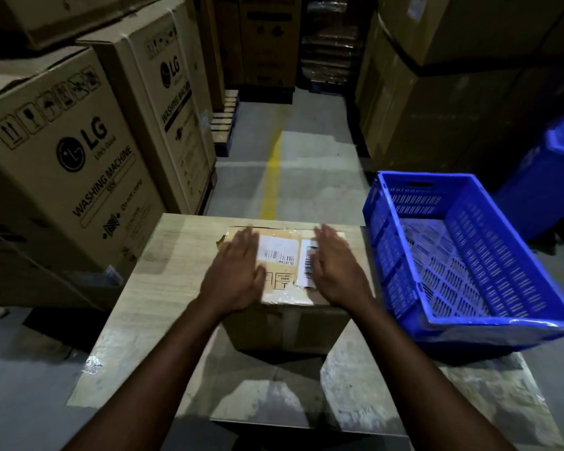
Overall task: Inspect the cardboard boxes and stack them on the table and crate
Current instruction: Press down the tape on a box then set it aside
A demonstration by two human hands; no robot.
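Box (pixel 284 288) on table (pixel 163 255); crate (pixel 469 255) right; large cartons (pixel 62 164) left.

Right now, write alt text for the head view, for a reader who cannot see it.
The left hand and right hand spread flat over a labelled cardboard box on a wooden table. A blue crate sits at the table's right; washing-machine cartons stand left.

labelled cardboard box (pixel 284 317) upright on table (pixel 150 275) — blue crate (pixel 469 320) beside.

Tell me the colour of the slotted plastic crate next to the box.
The crate is bright blue; the head view shows it.
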